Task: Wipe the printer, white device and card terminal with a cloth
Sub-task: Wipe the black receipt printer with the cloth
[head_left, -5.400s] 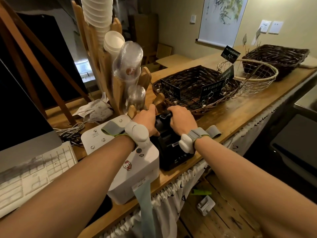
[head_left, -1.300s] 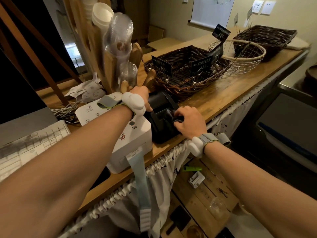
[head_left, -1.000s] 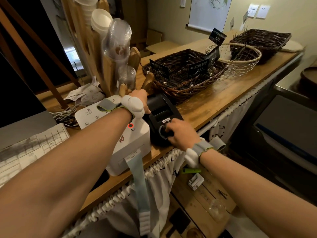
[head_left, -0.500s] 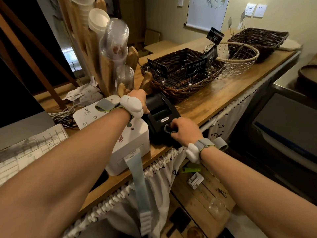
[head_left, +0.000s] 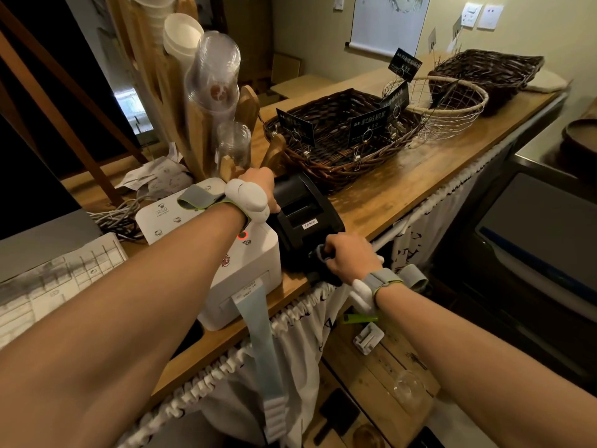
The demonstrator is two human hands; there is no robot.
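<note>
A black receipt printer (head_left: 307, 218) stands at the counter's front edge. My left hand (head_left: 263, 184) grips its back left top. My right hand (head_left: 350, 258) presses a dark grey cloth (head_left: 319, 253) against the printer's lower front face. Left of the printer sits the white device (head_left: 245, 266), a label printer with stickers, a lit red button and a pale blue label strip hanging from its slot. No card terminal shows.
A dark wicker basket (head_left: 339, 156) with black price tags stands right behind the printer, a wire basket (head_left: 452, 105) beyond. A wooden cup rack (head_left: 206, 118) holds plastic and paper cups behind the white device. A keyboard (head_left: 48, 279) and cables lie left.
My right hand with the cloth has slid from the printer's top down to its lower front face. My left hand has stayed on the printer's back.
</note>
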